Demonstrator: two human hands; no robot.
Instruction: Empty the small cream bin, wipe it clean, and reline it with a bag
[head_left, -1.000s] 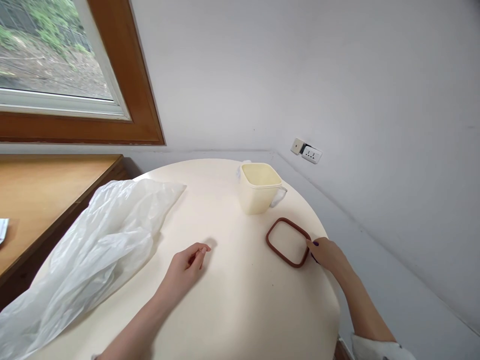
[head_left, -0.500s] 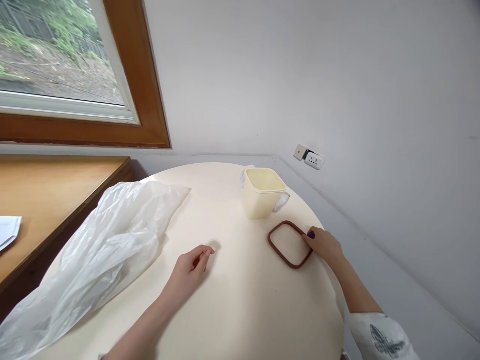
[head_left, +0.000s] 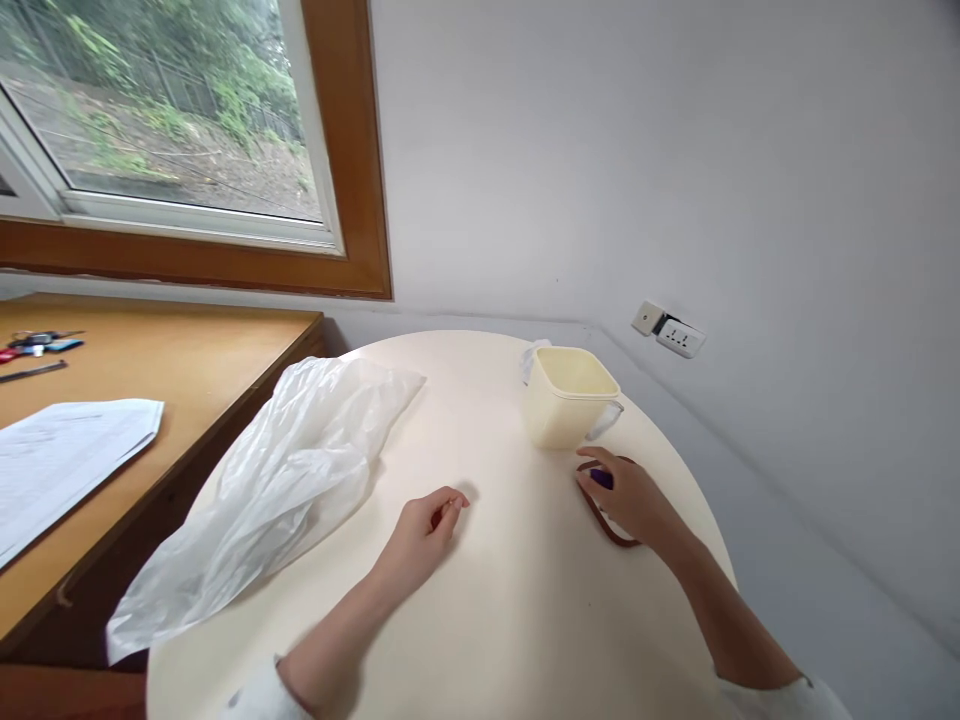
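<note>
My right hand (head_left: 626, 495) is over a thin brown rounded-square frame (head_left: 600, 517) lying on the table, covering much of its right side. A small dark purple object (head_left: 601, 478) shows between the thumb and fingers of that hand; its kind is mostly hidden. Just beyond stands a cream plastic container (head_left: 566, 410), upright and open at the top. My left hand (head_left: 427, 525) rests near the middle of the table, fingers curled and thumb against them, with nothing seen in it. To its left lies a crumpled translucent plastic bag (head_left: 292, 490).
The round cream table (head_left: 480, 640) stands against a white wall with a socket (head_left: 680, 337). Whitish crumpled plastic (head_left: 604, 421) shows behind the container. On the left, a wooden desk (head_left: 202, 345) carries papers (head_left: 75, 450) and small items (head_left: 41, 343) below a window.
My right hand has moved from the brown frame's right edge to over its upper part, with the purple object. The view has swung left; my left hand stays curled on the table.
</note>
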